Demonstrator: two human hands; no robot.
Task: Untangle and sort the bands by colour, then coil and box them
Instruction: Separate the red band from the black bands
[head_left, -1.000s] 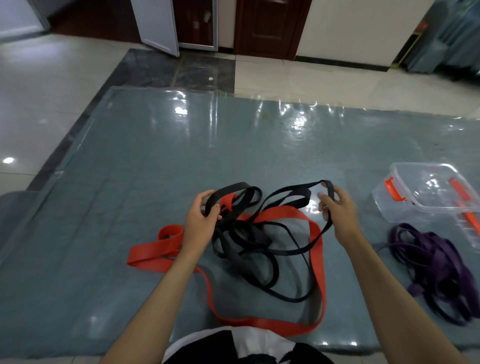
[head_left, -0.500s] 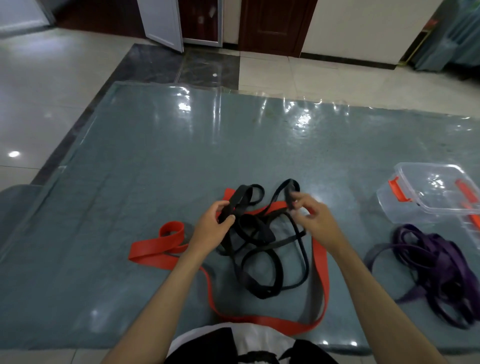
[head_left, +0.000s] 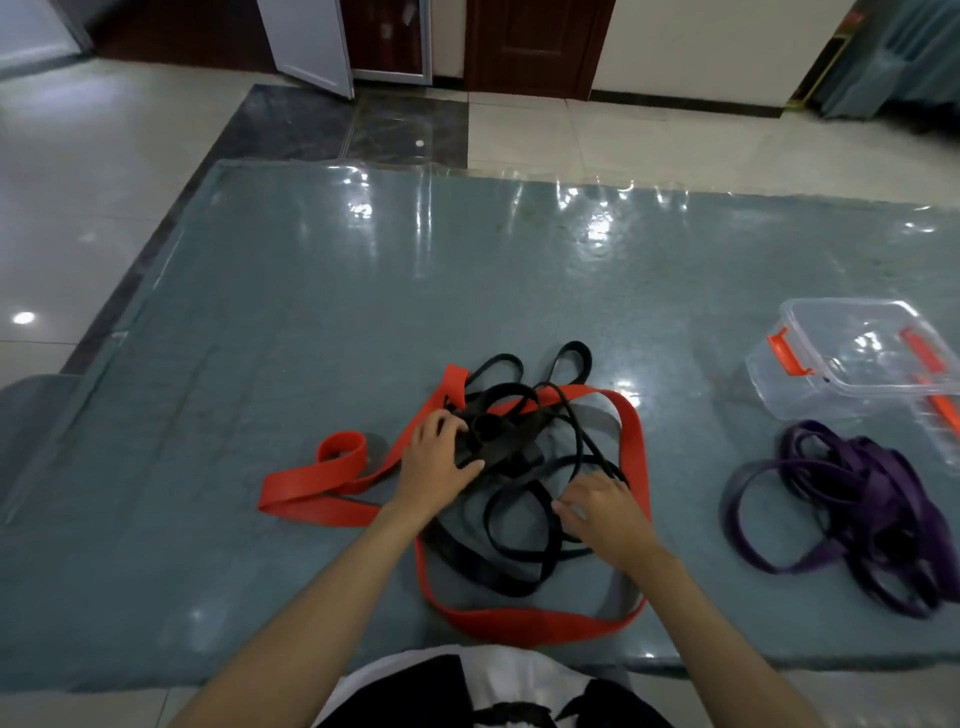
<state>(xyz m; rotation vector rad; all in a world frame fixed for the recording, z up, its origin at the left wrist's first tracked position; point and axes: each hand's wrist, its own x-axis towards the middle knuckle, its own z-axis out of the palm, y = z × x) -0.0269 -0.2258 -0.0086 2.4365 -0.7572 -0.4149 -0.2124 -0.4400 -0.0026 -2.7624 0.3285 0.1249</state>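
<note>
A tangle of black bands (head_left: 506, 449) lies on the blue-grey table, inside and across a wide red band (head_left: 519, 623) that loops around it and trails off to the left. My left hand (head_left: 434, 465) presses down on the bunched upper part of the black bands, thumb and fingers closed around it. Just to the right, my right hand (head_left: 602, 512) rests flat with fingers apart on the black loops, beside the red band's right side. A separate heap of purple bands (head_left: 857, 512) sits at the right.
A clear plastic box (head_left: 852, 387) with orange latches stands at the far right, behind the purple heap. The table's glossy cover (head_left: 337, 312) stretches bare to the back and left. The near edge runs just below the red band.
Both hands have dropped from holding black loops up to the table. The black bands now lie in a heap, and my right hand has let go of its loop.
</note>
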